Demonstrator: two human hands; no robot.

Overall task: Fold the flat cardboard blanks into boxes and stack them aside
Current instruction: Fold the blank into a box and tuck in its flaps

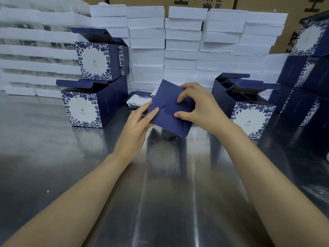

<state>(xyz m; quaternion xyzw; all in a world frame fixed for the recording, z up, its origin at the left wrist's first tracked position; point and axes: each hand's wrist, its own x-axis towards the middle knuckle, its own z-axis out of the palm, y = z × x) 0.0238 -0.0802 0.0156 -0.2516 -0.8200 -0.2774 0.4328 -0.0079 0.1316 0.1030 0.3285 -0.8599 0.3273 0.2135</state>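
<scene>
Navy blue cardboard box (165,97) is at frame centre over the brushed steel table (53,157). It is tilted corner-down, with the plain bottom panel and its tucked flaps facing the camera. Cannot tell if the lower corner touches the table.

Left hand (138,120) grips the box's 8 o'clock edge, thumb on the panel next to the flap seam, fingers curled underneath.

Right hand (197,104) holds the 3 o'clock side with fingers curled. Thumb and forefinger tips press on the flap panel.

Positions relative to the held box:
- 12 o'clock, just behind it: low pile of flat blue-and-white floral cardboard blanks (137,101), partly hidden by the left hand.
- 9–10 o'clock: stack of two folded floral boxes (85,106), lids open, one on top of the other.
- 3 o'clock, near: single folded floral box (249,114), lid flaps up.
- 2–3 o'clock, at the frame edge: taller stack of folded dark blue boxes (302,75), blurred.
- 11 to 1 o'clock, across the back: wall of stacked white foam slabs (181,50), with brown corrugated cartons (249,2) behind.
</scene>
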